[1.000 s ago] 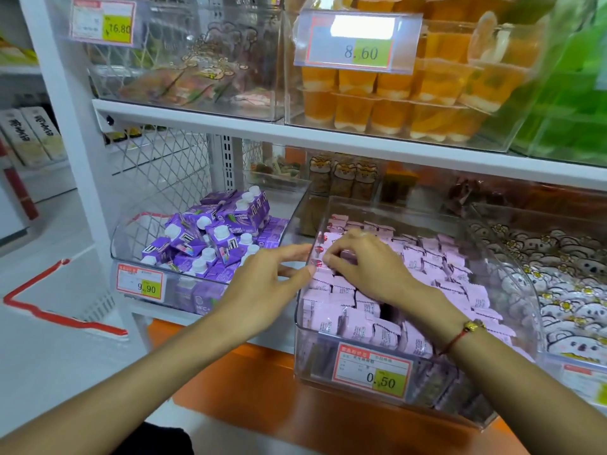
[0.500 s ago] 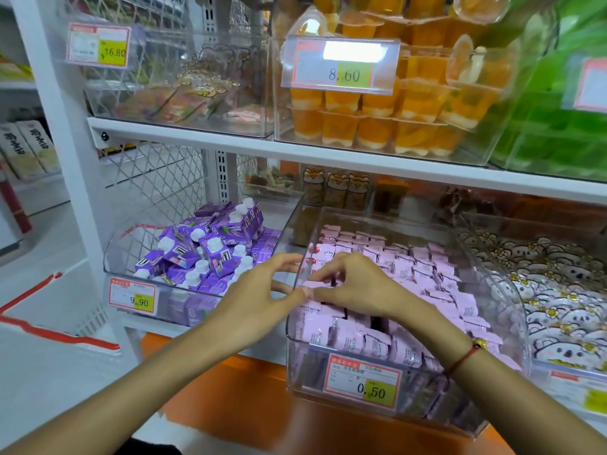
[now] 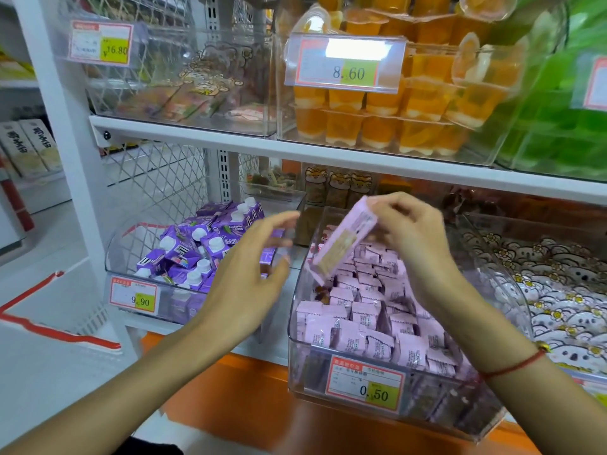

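My right hand (image 3: 412, 234) pinches the top end of a long pink packet (image 3: 341, 241) and holds it tilted above a clear bin (image 3: 297, 326). That bin is full of small pink snack packets (image 3: 368, 310) and carries a 0.50 price tag (image 3: 366, 382). My left hand (image 3: 249, 274) hovers just left of the lifted packet with fingers spread and relaxed, holding nothing. It sits in front of the gap between the pink bin and the bin of purple cartons.
A clear bin of purple cartons (image 3: 197, 251) tagged 9.90 stands to the left. A bin of white bear-print packets (image 3: 565, 290) stands to the right. The shelf above (image 3: 230, 141) holds bins of orange jelly cups (image 3: 394, 103) and flat sweets. An orange ledge (image 3: 249, 389) runs below.
Both hands were down on the pink packets in the bin. My right hand has since lifted a long pink packet out and up, and my left hand has come away from the bin, empty.
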Demonstrator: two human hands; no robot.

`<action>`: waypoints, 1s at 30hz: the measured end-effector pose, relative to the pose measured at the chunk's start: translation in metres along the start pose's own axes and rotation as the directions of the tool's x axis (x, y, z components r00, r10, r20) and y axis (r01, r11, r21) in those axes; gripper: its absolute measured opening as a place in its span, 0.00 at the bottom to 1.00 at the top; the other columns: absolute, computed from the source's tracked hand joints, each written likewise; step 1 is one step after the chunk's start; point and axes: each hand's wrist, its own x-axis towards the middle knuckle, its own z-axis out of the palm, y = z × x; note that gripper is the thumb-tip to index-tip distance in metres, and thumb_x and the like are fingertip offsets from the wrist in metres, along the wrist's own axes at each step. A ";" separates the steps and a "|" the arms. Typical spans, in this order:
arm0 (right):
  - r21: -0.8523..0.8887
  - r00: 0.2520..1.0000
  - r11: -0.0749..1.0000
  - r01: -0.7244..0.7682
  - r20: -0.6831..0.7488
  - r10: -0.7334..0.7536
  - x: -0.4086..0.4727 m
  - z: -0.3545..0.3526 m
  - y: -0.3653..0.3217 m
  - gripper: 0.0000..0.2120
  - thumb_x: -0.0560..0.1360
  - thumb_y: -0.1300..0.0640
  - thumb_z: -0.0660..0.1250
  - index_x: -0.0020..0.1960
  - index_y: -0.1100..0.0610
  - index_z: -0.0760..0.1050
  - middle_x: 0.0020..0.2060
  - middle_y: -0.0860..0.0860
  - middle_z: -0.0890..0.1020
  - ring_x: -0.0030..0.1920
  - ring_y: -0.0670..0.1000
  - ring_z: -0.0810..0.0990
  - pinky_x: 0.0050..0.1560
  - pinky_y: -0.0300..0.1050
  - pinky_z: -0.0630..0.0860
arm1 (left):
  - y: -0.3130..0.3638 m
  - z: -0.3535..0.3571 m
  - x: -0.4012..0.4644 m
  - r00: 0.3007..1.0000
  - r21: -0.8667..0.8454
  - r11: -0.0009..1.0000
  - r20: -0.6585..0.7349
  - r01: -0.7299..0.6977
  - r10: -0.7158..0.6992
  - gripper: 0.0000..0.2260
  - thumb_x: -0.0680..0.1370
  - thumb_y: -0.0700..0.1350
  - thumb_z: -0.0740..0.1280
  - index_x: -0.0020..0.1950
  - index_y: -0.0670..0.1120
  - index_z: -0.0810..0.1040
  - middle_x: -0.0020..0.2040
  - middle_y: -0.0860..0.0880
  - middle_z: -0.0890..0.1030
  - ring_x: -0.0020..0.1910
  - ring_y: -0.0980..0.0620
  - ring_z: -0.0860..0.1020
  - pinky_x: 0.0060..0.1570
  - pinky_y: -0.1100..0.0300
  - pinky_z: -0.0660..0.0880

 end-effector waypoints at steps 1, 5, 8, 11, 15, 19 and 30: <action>0.137 0.997 0.988 -0.066 -0.027 0.070 0.000 -0.004 -0.004 0.07 0.77 0.62 0.63 0.44 0.58 0.79 0.35 0.50 0.83 0.36 0.43 0.82 0.36 0.31 0.77 | 0.003 0.001 -0.001 0.996 -0.009 0.997 0.018 -0.082 0.082 0.29 0.74 0.32 0.65 0.67 0.59 0.68 0.64 0.61 0.71 0.61 0.64 0.73 0.50 0.64 0.76; 0.505 0.919 0.772 -0.386 0.141 0.368 -0.009 0.001 0.001 0.05 0.75 0.64 0.64 0.44 0.62 0.78 0.33 0.51 0.82 0.32 0.43 0.81 0.33 0.32 0.76 | 0.011 0.006 -0.002 0.953 0.031 0.954 0.059 -0.298 0.296 0.28 0.71 0.38 0.72 0.68 0.55 0.70 0.66 0.60 0.70 0.65 0.61 0.71 0.57 0.69 0.71; 0.545 0.842 0.649 -0.531 0.249 0.479 -0.014 0.006 0.008 0.07 0.77 0.62 0.62 0.46 0.62 0.79 0.34 0.54 0.83 0.30 0.46 0.81 0.31 0.34 0.78 | 0.016 0.006 -0.001 0.961 -0.040 0.960 -0.034 -0.277 0.276 0.14 0.72 0.43 0.73 0.56 0.53 0.80 0.56 0.59 0.81 0.56 0.64 0.77 0.52 0.69 0.73; 0.229 0.876 0.852 -0.471 0.237 0.420 -0.010 0.006 0.010 0.15 0.80 0.47 0.57 0.49 0.55 0.78 0.41 0.51 0.85 0.40 0.48 0.84 0.37 0.39 0.80 | 0.017 0.002 0.005 0.986 -0.364 0.929 -0.119 0.064 -0.115 0.10 0.69 0.47 0.74 0.49 0.55 0.83 0.42 0.57 0.85 0.41 0.61 0.82 0.38 0.68 0.77; -0.266 0.968 0.956 0.120 0.244 -0.053 -0.016 0.006 0.010 0.17 0.77 0.41 0.59 0.64 0.43 0.69 0.60 0.38 0.74 0.61 0.38 0.71 0.59 0.38 0.68 | 0.014 -0.004 0.011 0.908 -0.477 0.812 -0.066 0.335 -0.414 0.15 0.65 0.58 0.71 0.43 0.49 0.85 0.36 0.52 0.84 0.35 0.59 0.81 0.31 0.67 0.76; -0.511 0.789 0.620 0.596 0.518 -0.331 -0.026 0.012 0.016 0.24 0.75 0.44 0.64 0.70 0.43 0.66 0.64 0.41 0.68 0.66 0.42 0.61 0.64 0.38 0.58 | 0.016 -0.003 0.008 0.896 -0.427 0.812 -0.009 0.399 -0.445 0.20 0.63 0.67 0.67 0.38 0.52 0.86 0.36 0.50 0.85 0.37 0.57 0.82 0.27 0.67 0.74; 0.077 0.993 0.993 -0.088 0.085 0.082 -0.001 0.000 0.025 0.17 0.74 0.57 0.69 0.59 0.58 0.68 0.49 0.53 0.82 0.43 0.42 0.83 0.38 0.30 0.77 | 0.006 -0.005 0.009 0.931 -0.346 0.872 0.011 0.346 -0.365 0.06 0.78 0.44 0.65 0.52 0.51 0.79 0.50 0.57 0.82 0.49 0.56 0.81 0.37 0.66 0.78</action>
